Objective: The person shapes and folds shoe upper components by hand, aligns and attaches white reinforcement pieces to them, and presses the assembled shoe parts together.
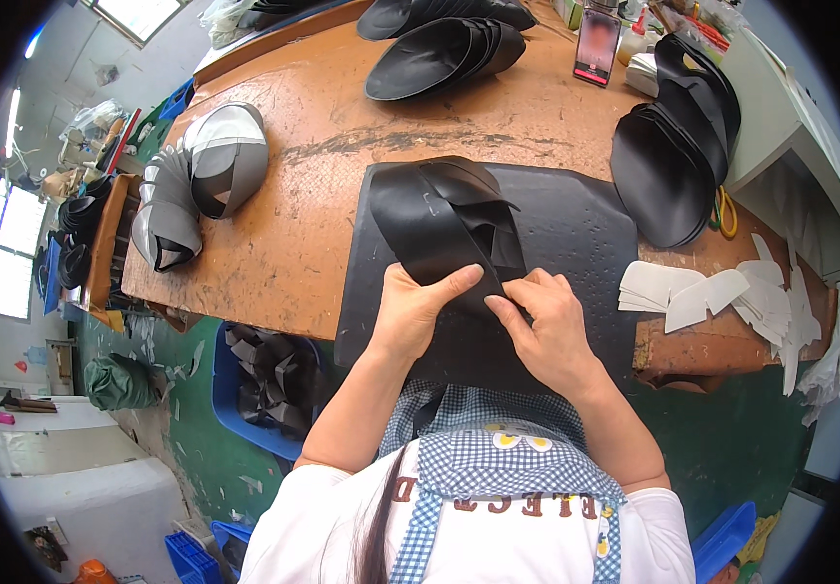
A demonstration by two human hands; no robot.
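Note:
A glossy black shoe upper (415, 219), made of curved, overlapping leather-like pieces, lies on the black mat (576, 224) in front of me. My left hand (420, 307) grips its near edge, thumb on top and the other fingers hidden underneath. Close by on the right, my right hand (548, 326) pinches the same edge between thumb and bent fingers. Only a small gap separates the two thumbs. Whatever lies under the fingertips is hidden.
Nested black uppers (658, 175) lie at the right, more black pieces (429, 58) at the far side. Grey ones (167, 209) sit left. White cut pieces (702, 292) and yellow-handled scissors (728, 209) are at right. A phone (593, 49) stands behind. Below left is a blue crate (225, 394).

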